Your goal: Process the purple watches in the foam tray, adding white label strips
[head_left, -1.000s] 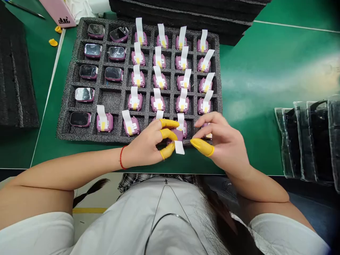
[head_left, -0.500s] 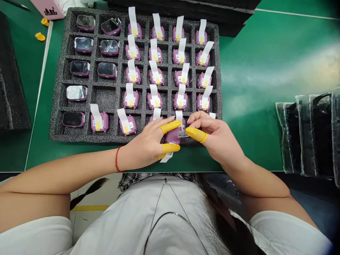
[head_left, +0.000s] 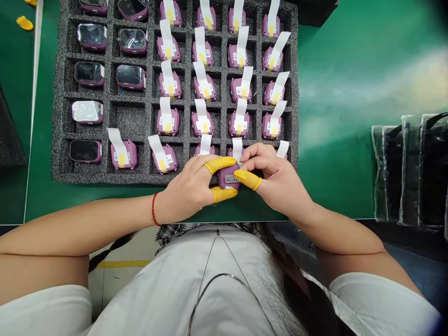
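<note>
My left hand [head_left: 191, 184] grips a purple smartwatch body [head_left: 224, 179] by its edges, back side up, between fingers in yellow finger cots. A silver barcode label [head_left: 231, 179] lies against its back, near the tray's front edge. At the label's right end, my right hand [head_left: 273, 177] is closed in a pinch, its yellow-covered thumb on the label and its index finger bent behind. How firmly the label sticks cannot be seen. Just behind the hands, a purple watch with a white paper strip [head_left: 237, 148] sits partly hidden in the tray.
The grey foam tray [head_left: 140, 177] holds several purple watches, some screen up at left, others back up with white strips. Clear plastic cases with dark contents [head_left: 388, 172] stand at right. A dark foam block [head_left: 317, 10] is behind; a yellow finger cot [head_left: 24, 23] lies at far left.
The watch body has turned or tilted in my left hand, and the label now lies flatter across its back. My right hand moved slightly left. The whole view has shifted closer over the tray.
</note>
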`<state>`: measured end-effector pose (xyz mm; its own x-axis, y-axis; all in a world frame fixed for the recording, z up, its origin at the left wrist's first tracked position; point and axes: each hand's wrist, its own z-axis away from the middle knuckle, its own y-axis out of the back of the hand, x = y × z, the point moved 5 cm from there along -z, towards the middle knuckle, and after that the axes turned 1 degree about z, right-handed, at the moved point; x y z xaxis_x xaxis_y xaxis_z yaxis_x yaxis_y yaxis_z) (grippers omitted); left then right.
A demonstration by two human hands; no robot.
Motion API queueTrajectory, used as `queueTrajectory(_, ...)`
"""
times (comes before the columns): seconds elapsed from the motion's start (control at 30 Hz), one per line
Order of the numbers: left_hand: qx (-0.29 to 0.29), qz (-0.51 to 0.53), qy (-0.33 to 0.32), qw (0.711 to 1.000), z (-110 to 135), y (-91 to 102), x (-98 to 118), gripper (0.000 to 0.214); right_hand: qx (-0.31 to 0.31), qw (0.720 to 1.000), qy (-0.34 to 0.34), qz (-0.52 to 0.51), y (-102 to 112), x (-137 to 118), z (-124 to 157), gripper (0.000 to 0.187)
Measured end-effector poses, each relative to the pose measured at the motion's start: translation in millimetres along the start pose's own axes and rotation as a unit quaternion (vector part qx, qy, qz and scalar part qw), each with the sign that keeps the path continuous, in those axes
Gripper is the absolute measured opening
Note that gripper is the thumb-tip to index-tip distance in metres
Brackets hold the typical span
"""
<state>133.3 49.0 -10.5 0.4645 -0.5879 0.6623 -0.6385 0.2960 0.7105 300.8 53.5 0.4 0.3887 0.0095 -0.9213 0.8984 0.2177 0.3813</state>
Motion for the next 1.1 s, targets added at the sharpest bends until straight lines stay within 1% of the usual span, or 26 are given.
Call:
queueTrajectory(0.17,0.007,-0.010,-0.016,1.000,-0.5,0.1,1.4,0.052,-0.003,1.000,0.008,0.024,-0.9,-1.3,0.1,0.010)
queueTrajectory(0.33,0.000,-0.027,-0.011,1.000,0.1,-0.3,0.9,0.052,0.001,0.999,0.014,0.034,-1.9,-1.9,-0.2,0.011)
queueTrajectory(0.5,0.000,-0.020,-0.016,1.000,0.5,-0.7,-0.7,0.055,0.003,0.999,0.017,0.042,-2.1,-2.6,0.1,0.011)
queueTrajectory(0.73,0.024,-0.038,-0.051,0.998,0.9,0.4,2.6,0.053,-0.005,0.999,0.002,0.051,-2.3,-5.4,0.0,0.012)
queueTrajectory(0.93,0.032,-0.050,-0.059,0.996,1.1,0.7,2.8,0.052,-0.002,0.999,0.002,0.044,-2.7,-4.1,0.4,0.011)
queueTrajectory(1.1,0.022,-0.044,-0.045,0.998,1.8,-0.1,0.6,0.053,-0.001,0.999,0.009,0.049,-2.0,-4.1,1.2,0.011)
